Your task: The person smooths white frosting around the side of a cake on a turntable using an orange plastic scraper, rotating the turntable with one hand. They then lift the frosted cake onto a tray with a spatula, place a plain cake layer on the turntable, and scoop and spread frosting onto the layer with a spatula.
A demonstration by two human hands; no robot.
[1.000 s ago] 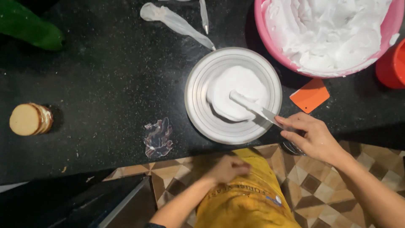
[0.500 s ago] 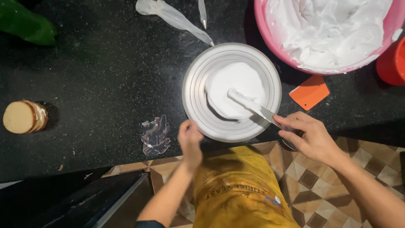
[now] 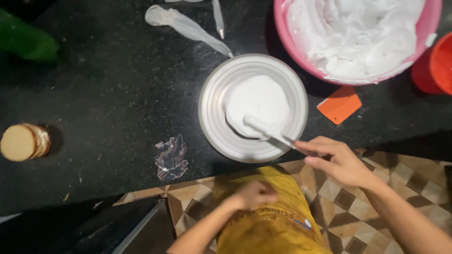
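A round metal turntable point(image 3: 214, 122) stands on the black counter, carrying a small cake covered in white cream point(image 3: 256, 101). My right hand point(image 3: 336, 162) grips the handle of a metal spatula point(image 3: 268, 132), whose cream-coated blade lies against the cake's near side. My left hand point(image 3: 254, 195) is curled into a loose fist below the counter edge, over a yellow sack point(image 3: 278, 226), and holds nothing.
A pink bowl of white cream point(image 3: 358, 37) sits at the back right, a red tub point(image 3: 438, 66) beside it. An orange scraper point(image 3: 339, 104), piping bags point(image 3: 188, 23), crumpled plastic point(image 3: 170, 157), a stack of biscuits point(image 3: 23, 141) and a green object point(image 3: 28, 42) lie around.
My left hand reached up to the turntable's near rim, then dropped back below the counter edge. My right hand keeps the spatula against the cake.
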